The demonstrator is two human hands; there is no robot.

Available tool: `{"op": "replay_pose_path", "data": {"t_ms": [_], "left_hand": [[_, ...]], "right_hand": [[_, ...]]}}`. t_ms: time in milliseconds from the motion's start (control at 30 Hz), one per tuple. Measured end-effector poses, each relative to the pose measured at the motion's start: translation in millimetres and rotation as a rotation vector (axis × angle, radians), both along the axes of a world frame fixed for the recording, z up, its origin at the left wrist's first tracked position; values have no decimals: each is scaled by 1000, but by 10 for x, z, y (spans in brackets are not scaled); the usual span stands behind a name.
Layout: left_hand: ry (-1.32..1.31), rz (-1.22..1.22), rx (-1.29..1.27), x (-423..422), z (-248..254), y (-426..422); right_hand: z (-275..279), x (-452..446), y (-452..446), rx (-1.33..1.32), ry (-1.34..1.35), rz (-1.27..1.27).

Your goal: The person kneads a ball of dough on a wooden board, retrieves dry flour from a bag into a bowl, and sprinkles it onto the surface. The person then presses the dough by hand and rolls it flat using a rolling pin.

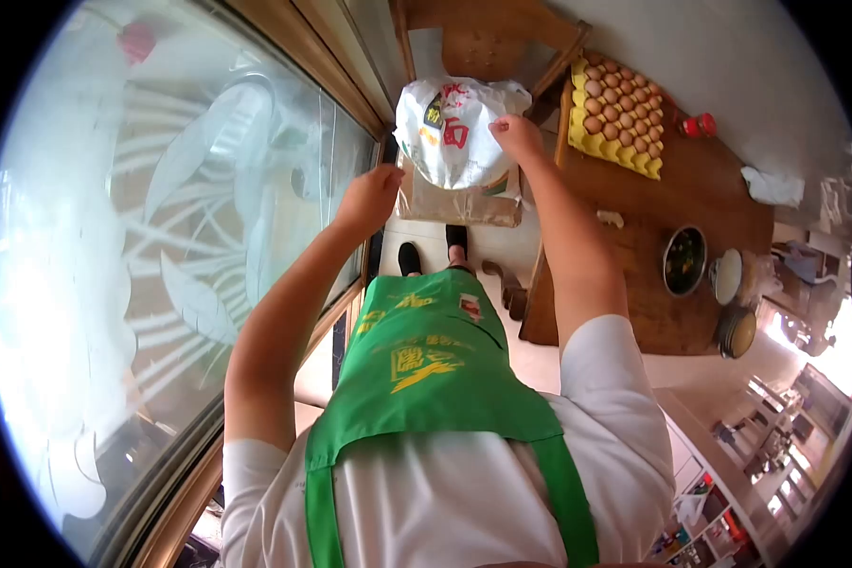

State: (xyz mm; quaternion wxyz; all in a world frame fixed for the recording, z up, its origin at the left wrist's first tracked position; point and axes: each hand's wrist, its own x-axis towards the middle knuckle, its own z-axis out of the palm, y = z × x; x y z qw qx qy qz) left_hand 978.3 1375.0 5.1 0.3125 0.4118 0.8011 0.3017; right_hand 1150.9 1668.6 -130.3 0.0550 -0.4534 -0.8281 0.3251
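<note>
A white flour bag (464,137) with red characters lies over a cardboard box (459,204) at the top centre. At the bag's upper right side, my right hand (518,135) is closed, its fingers pinching the white sheet of the bag. My left hand (374,194) is closed at the bag's lower left edge, beside the box; whatever it grips is too small to make out. A green apron (426,350) covers my front.
On the right, a wooden table (625,275) bears a yellow egg tray (615,156), a bowl of greens (684,260), a white bowl (726,276) and a red-lidded jar (699,125). A wooden chair (488,47) stands behind the bag. Frosted glass (208,189) fills the left.
</note>
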Motion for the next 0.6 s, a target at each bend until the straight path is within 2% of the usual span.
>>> {"op": "replay_pose_path", "data": {"t_ms": [100,167,367,533,600], "left_hand": [[-26,28,-135,-90,-224,154],[31,103,-203,-102,-304,193],[-140,178,-254,-58,-637,378],[-208,210,-307,13,-673,874],[-134,108,-203,48,-700,1034]], "right_hand": [[-132,-314,487,-4,-153,43],[-325,-443,647,166,-231,232],[-713,-562,676,107,-280,281],[-466,-387,426,85,-68,252],[-400,-284,241,87,-11,264]]}}
